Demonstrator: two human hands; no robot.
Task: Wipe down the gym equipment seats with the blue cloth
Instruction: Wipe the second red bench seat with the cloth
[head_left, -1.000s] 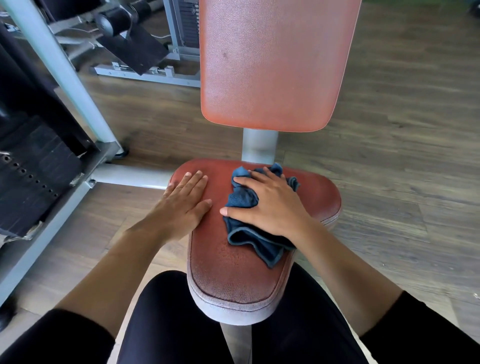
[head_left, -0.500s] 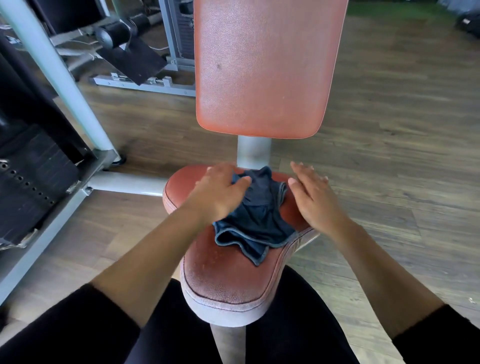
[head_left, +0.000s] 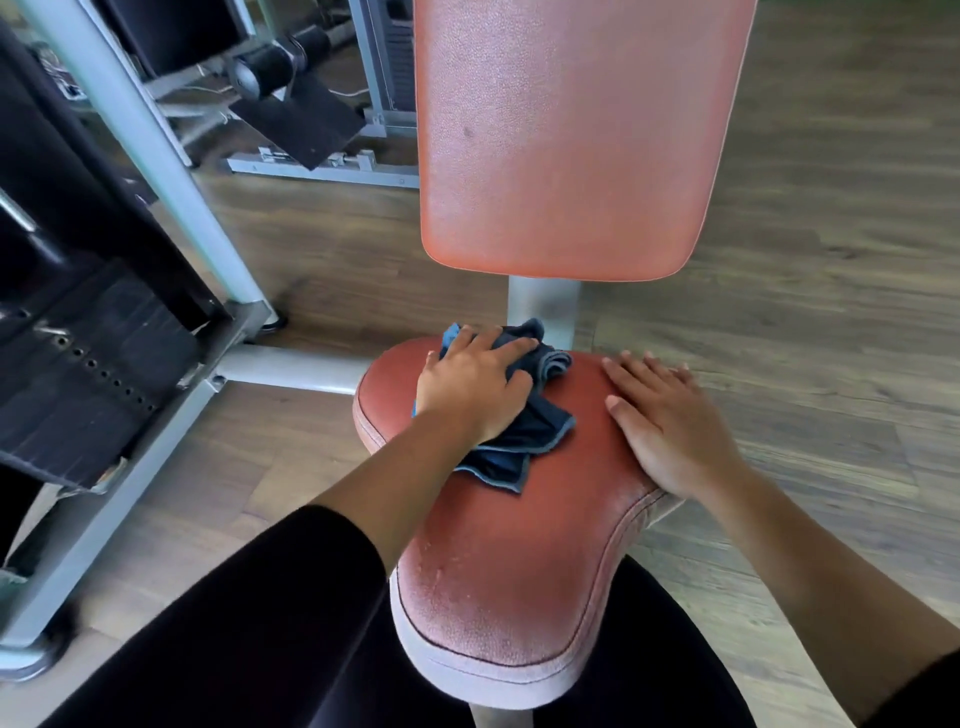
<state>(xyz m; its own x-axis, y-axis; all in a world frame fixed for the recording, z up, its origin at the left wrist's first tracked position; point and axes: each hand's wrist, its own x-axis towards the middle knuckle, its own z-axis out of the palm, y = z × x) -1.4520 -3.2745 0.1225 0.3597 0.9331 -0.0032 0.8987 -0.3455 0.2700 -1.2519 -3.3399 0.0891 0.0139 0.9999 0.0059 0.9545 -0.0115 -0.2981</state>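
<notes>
The person is leaning over a worn red seat (head_left: 519, 561) and is pressing the left hand (head_left: 470, 387) down on the blue cloth (head_left: 535, 431). The cloth is lying bunched on the far left part of the seat pad, its crumpled folds sticking out past the fingertips toward the grey post (head_left: 543, 306) and its hemmed corners trailing out near the wrist, toward the middle of the pad. The fingers of that hand are lying nearly straight across the top of the cloth, pushing on it rather than curling round it; the thumb is lying along the right side of the hand.

The right hand (head_left: 670, 421) is resting palm down on the bare right side of the seat, just beside the cloth but apart from it, with the fingers straight, close together and pointing toward the far edge. It is holding nothing.

Beyond the seat the red backrest (head_left: 566, 135) is standing upright on the post. The near end of the pad is showing pale, scuffed wear, and the person's legs (head_left: 332, 691) in black are showing on either side of it. A black sleeve (head_left: 270, 597) is covering the left forearm partway. To the left a grey metal frame (head_left: 140, 145) is carrying a dark weight stack (head_left: 88, 364), all standing on the wooden floor (head_left: 831, 260).
</notes>
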